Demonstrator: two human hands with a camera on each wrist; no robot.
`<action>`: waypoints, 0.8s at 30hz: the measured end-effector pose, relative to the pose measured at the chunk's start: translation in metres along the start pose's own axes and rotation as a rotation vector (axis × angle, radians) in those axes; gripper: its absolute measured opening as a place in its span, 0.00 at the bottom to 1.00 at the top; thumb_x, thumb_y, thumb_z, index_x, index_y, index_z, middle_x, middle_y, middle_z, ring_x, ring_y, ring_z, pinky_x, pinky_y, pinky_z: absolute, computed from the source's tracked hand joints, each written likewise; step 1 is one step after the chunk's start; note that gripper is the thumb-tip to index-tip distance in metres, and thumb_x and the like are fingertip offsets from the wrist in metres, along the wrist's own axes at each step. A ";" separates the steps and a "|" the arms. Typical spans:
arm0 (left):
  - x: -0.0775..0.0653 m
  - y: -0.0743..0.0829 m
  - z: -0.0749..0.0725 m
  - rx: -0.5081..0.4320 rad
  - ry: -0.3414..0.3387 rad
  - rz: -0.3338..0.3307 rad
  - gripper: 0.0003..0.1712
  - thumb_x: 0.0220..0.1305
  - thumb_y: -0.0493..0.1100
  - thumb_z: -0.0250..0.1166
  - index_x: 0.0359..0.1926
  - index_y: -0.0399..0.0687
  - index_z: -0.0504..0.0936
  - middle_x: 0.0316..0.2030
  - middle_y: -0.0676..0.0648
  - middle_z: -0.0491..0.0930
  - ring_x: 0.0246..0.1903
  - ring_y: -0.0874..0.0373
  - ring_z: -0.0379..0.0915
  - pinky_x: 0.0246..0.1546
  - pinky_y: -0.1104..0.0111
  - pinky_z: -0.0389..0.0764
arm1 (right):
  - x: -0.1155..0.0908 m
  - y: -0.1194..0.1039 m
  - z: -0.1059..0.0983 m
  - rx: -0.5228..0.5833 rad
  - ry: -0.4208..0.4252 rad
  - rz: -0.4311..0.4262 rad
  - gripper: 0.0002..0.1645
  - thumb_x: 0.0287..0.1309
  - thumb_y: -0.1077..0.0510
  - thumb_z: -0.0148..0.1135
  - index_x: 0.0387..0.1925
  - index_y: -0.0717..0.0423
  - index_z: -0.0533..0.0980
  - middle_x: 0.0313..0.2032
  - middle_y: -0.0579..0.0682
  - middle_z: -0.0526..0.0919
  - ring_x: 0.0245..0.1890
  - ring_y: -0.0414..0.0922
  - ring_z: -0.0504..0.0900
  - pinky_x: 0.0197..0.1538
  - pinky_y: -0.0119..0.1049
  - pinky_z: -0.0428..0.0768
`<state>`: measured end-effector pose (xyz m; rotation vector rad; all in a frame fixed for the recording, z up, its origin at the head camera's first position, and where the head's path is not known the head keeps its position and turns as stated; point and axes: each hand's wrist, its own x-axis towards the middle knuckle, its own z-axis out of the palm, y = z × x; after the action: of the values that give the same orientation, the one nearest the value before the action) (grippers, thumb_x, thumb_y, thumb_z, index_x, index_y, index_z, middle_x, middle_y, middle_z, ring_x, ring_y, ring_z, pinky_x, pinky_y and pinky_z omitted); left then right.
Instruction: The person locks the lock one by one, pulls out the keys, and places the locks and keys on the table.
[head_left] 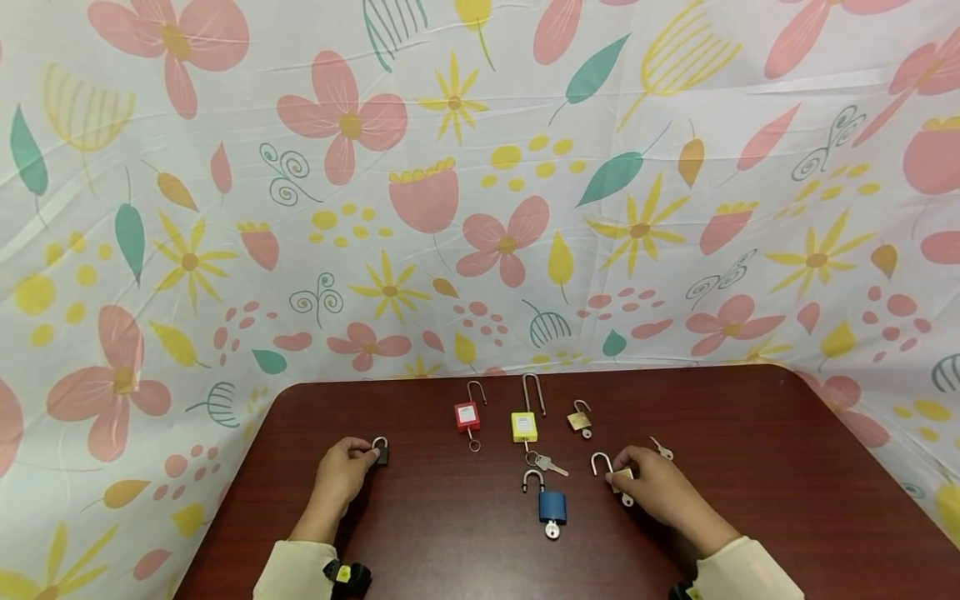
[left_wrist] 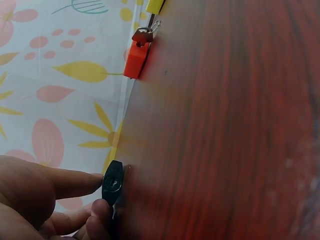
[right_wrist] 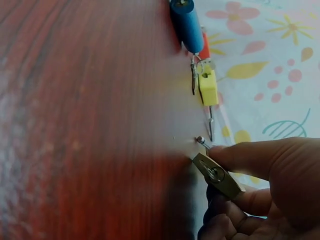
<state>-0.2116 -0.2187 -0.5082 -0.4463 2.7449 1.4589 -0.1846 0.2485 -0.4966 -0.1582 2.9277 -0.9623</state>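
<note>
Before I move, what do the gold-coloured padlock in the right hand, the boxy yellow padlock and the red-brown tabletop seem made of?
Gold-coloured padlock: probably brass, by its dull metallic sheen.
Boxy yellow padlock: body likely satin plastic, by its even colour.
Red-brown tabletop: glossy wood or laminate, by streaked grain and reflections.

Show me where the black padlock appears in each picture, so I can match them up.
Head: the black padlock is left of and below centre, pinched by the left hand.
Left wrist: the black padlock is low, left of centre.
Right wrist: not in it.
Shared landmark: the yellow padlock, below centre in head, at the top edge in left wrist, right of centre in right wrist.
</note>
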 end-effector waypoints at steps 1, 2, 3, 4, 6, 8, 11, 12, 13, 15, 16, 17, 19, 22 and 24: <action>0.000 0.000 0.000 -0.005 -0.001 -0.003 0.15 0.71 0.44 0.63 0.51 0.38 0.79 0.36 0.44 0.75 0.32 0.54 0.70 0.28 0.66 0.70 | 0.000 0.001 0.000 -0.001 0.002 0.000 0.10 0.60 0.52 0.70 0.35 0.52 0.78 0.27 0.45 0.75 0.25 0.40 0.69 0.31 0.34 0.67; 0.000 0.000 0.000 -0.012 -0.003 -0.005 0.15 0.71 0.44 0.63 0.51 0.38 0.79 0.36 0.44 0.75 0.32 0.54 0.70 0.28 0.66 0.70 | 0.000 0.001 0.000 0.001 0.002 0.000 0.10 0.61 0.52 0.70 0.35 0.52 0.78 0.27 0.45 0.76 0.26 0.40 0.69 0.31 0.34 0.67; 0.000 0.000 -0.001 -0.020 -0.005 -0.008 0.15 0.71 0.44 0.62 0.52 0.38 0.79 0.35 0.44 0.75 0.32 0.54 0.71 0.28 0.66 0.70 | 0.000 0.001 0.000 0.002 0.003 -0.001 0.09 0.61 0.52 0.69 0.35 0.53 0.79 0.28 0.45 0.76 0.26 0.40 0.70 0.31 0.34 0.67; 0.000 0.000 -0.001 -0.031 -0.004 -0.010 0.16 0.72 0.44 0.62 0.52 0.37 0.79 0.35 0.44 0.76 0.32 0.54 0.72 0.29 0.66 0.71 | 0.000 0.002 0.000 0.003 0.003 0.004 0.09 0.62 0.52 0.69 0.36 0.53 0.79 0.28 0.45 0.77 0.26 0.40 0.70 0.31 0.34 0.67; 0.001 0.000 -0.003 -0.058 -0.003 -0.016 0.16 0.73 0.45 0.61 0.52 0.36 0.78 0.35 0.43 0.77 0.33 0.54 0.75 0.29 0.66 0.72 | 0.000 0.002 -0.001 0.004 0.006 0.003 0.09 0.63 0.52 0.68 0.36 0.53 0.79 0.29 0.45 0.77 0.27 0.40 0.70 0.32 0.34 0.68; 0.002 -0.001 -0.005 -0.088 -0.003 -0.021 0.18 0.74 0.46 0.59 0.52 0.35 0.78 0.36 0.42 0.79 0.34 0.53 0.77 0.31 0.66 0.74 | 0.000 0.002 -0.002 0.005 0.009 -0.001 0.09 0.63 0.53 0.67 0.37 0.54 0.79 0.29 0.45 0.77 0.27 0.40 0.70 0.32 0.34 0.68; 0.002 0.000 -0.008 -0.131 0.007 -0.025 0.18 0.75 0.47 0.57 0.52 0.34 0.78 0.38 0.40 0.80 0.37 0.51 0.77 0.33 0.66 0.74 | 0.000 0.000 -0.005 -0.001 0.032 -0.017 0.08 0.64 0.53 0.67 0.36 0.54 0.79 0.27 0.45 0.77 0.26 0.39 0.71 0.36 0.36 0.71; 0.001 0.000 -0.009 -0.139 0.010 -0.027 0.18 0.75 0.46 0.57 0.52 0.35 0.78 0.39 0.40 0.80 0.38 0.51 0.77 0.34 0.66 0.74 | 0.000 0.000 -0.006 0.000 0.037 -0.019 0.08 0.64 0.54 0.67 0.36 0.54 0.80 0.26 0.45 0.77 0.25 0.39 0.71 0.37 0.37 0.72; 0.001 0.000 -0.010 -0.146 0.014 -0.026 0.17 0.75 0.46 0.56 0.52 0.35 0.78 0.39 0.40 0.79 0.38 0.52 0.76 0.34 0.67 0.74 | 0.000 -0.001 -0.007 -0.002 0.045 -0.022 0.08 0.64 0.53 0.67 0.36 0.53 0.80 0.25 0.44 0.77 0.26 0.39 0.72 0.39 0.38 0.73; 0.000 0.001 -0.010 -0.160 0.025 -0.021 0.16 0.74 0.44 0.56 0.51 0.36 0.79 0.38 0.42 0.79 0.38 0.53 0.74 0.35 0.67 0.74 | 0.000 -0.003 -0.009 -0.003 0.065 -0.027 0.08 0.64 0.53 0.67 0.36 0.53 0.80 0.25 0.44 0.77 0.28 0.39 0.73 0.42 0.40 0.74; -0.001 0.002 -0.009 -0.164 0.026 -0.021 0.15 0.74 0.44 0.56 0.51 0.36 0.79 0.38 0.42 0.78 0.38 0.54 0.74 0.35 0.67 0.73 | 0.000 -0.005 -0.010 0.001 0.073 -0.028 0.08 0.64 0.53 0.67 0.36 0.53 0.80 0.26 0.44 0.78 0.29 0.39 0.73 0.42 0.40 0.74; -0.002 0.003 -0.009 -0.170 0.027 -0.020 0.14 0.73 0.43 0.56 0.50 0.37 0.80 0.37 0.43 0.78 0.37 0.54 0.73 0.35 0.67 0.72 | 0.000 -0.006 -0.010 0.010 0.080 -0.025 0.08 0.64 0.53 0.67 0.37 0.53 0.80 0.27 0.44 0.79 0.30 0.40 0.74 0.40 0.39 0.74; -0.004 0.006 -0.007 -0.193 0.026 -0.010 0.13 0.73 0.42 0.56 0.50 0.37 0.80 0.37 0.44 0.77 0.36 0.55 0.72 0.35 0.67 0.72 | 0.000 -0.008 -0.011 0.018 0.099 -0.026 0.08 0.64 0.53 0.67 0.37 0.53 0.80 0.29 0.45 0.79 0.31 0.40 0.74 0.39 0.37 0.73; -0.008 0.013 -0.004 -0.234 0.013 0.001 0.13 0.73 0.41 0.57 0.50 0.38 0.80 0.38 0.44 0.77 0.36 0.55 0.71 0.35 0.67 0.71 | 0.001 -0.013 -0.011 0.034 0.120 -0.021 0.08 0.64 0.53 0.67 0.37 0.53 0.80 0.32 0.47 0.79 0.30 0.40 0.73 0.36 0.35 0.71; -0.011 0.020 -0.001 -0.255 0.000 0.013 0.13 0.73 0.41 0.57 0.51 0.37 0.79 0.39 0.44 0.78 0.36 0.54 0.71 0.35 0.67 0.71 | 0.002 -0.016 -0.011 0.032 0.133 -0.019 0.08 0.64 0.52 0.67 0.37 0.52 0.80 0.33 0.47 0.79 0.31 0.40 0.73 0.36 0.35 0.71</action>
<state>-0.2055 -0.2065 -0.4897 -0.4301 2.5740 1.8212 -0.1862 0.2421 -0.4780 -0.1258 3.0336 -1.0609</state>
